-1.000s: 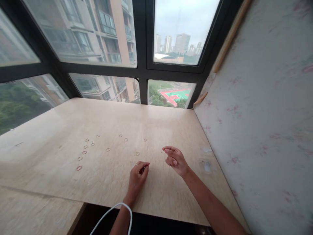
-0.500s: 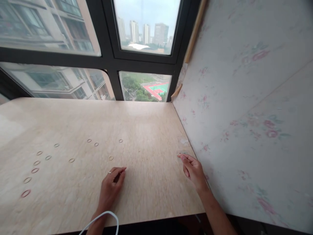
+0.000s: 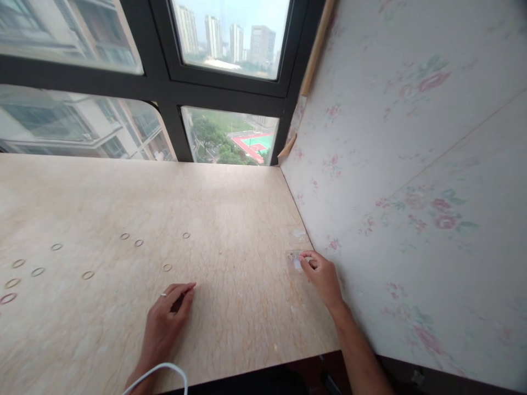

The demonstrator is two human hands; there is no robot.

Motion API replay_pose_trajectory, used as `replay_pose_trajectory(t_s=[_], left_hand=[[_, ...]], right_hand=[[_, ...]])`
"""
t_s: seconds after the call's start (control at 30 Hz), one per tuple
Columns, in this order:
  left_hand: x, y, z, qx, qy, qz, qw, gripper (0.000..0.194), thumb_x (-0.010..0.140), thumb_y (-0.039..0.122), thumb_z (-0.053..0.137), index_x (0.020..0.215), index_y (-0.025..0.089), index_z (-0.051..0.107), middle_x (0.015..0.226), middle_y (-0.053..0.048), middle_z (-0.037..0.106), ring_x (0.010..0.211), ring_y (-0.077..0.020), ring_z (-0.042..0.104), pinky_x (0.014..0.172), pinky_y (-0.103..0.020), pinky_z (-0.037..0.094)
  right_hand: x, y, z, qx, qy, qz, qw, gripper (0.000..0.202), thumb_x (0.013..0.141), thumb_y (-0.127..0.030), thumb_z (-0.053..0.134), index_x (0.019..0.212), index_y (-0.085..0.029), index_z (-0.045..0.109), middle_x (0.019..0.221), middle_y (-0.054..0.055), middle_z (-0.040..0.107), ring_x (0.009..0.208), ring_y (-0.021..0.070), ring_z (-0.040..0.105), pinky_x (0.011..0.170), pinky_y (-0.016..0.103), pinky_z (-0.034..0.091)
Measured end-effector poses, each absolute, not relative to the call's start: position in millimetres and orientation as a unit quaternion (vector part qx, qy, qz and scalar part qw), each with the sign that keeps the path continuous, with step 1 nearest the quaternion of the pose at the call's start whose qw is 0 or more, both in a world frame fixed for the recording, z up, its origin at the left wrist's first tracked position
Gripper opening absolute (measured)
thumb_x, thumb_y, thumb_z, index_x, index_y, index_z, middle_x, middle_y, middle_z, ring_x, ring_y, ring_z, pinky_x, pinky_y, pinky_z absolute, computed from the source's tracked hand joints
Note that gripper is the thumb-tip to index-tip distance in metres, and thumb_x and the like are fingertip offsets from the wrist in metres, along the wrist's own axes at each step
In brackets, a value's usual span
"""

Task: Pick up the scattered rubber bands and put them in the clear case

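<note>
My left hand [image 3: 168, 310] rests on the pale stone-patterned surface [image 3: 239, 307], thumb and fingertips pinched together. Whatever lies between those tips, if anything, is too small to make out. A thin ring band sits on one of its fingers. To the right, close to the wall, my right hand [image 3: 323, 274] has its fingertips closed at the edge of a clear, flat see-through piece [image 3: 294, 264]. Small ring-like bits show on that piece, partly covered by the fingers. Nearest my left hand is a thin yellowish ring [image 3: 167, 267]; a darker ring [image 3: 186, 235] lies farther back.
Several more thin rings, among them a yellowish one [image 3: 88, 275] and a reddish one [image 3: 8, 298], are scattered to the left. A second clear piece [image 3: 298, 233] lies by the flowered wall [image 3: 395, 219]. A white cable [image 3: 164, 366] crosses my left forearm. Dark window frames stand behind.
The view has turned right, so the rings sit farther left. My right hand's fingertips have shifted off the clear piece's middle, and more of it shows. My left hand keeps its pinch.
</note>
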State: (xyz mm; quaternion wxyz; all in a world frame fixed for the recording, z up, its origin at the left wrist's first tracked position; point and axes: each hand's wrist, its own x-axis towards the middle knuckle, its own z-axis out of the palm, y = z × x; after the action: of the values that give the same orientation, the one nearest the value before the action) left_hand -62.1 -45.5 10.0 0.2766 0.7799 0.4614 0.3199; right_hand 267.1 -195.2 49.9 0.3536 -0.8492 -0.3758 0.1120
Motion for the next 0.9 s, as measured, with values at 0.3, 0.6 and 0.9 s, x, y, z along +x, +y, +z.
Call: replay_pose_trajectory(t_s=[0.3,0.6,0.9], left_hand=[[-61.0,-44.9,9.4,0.776,0.468,0.315,0.282,0.03,0.084,0.044,0.052,0.086,0.021,0.071,0.09,-0.004,0.071,0.079,-0.0195,0.067,0.066,-0.027,0.054],[-61.4,-45.0,8.5,0.776,0.468,0.314,0.282,0.029,0.084,0.044,0.052,0.087,0.021,0.07,0.091,-0.004,0.07,0.081,-0.0198,0.067,0.07,-0.028,0.054],[-61.6,-45.0,9.2,0.772,0.466,0.319,0.292,0.03,0.084,0.044,0.052,0.086,0.021,0.071,0.089,-0.004,0.071,0.079,-0.0198,0.067,0.068,-0.028,0.054]], right_hand=[[274.7,-190.3,50.0,-0.901,-0.393,0.031,0.182,0.031,0.09,-0.032,0.043,0.097,-0.02,0.071,0.069,0.006,0.072,0.056,0.0174,0.061,0.051,0.026,0.032],[271.1,-188.6,53.1,-0.916,-0.391,0.004,0.092,0.032,0.094,-0.03,0.041,0.105,-0.021,0.071,0.083,0.009,0.076,0.071,0.02,0.068,0.056,0.026,0.037],[262.4,-197.9,56.4,-0.917,-0.371,-0.006,0.145,0.039,0.091,-0.036,0.043,0.115,-0.02,0.069,0.076,0.01,0.075,0.064,0.0232,0.067,0.056,0.029,0.041]])
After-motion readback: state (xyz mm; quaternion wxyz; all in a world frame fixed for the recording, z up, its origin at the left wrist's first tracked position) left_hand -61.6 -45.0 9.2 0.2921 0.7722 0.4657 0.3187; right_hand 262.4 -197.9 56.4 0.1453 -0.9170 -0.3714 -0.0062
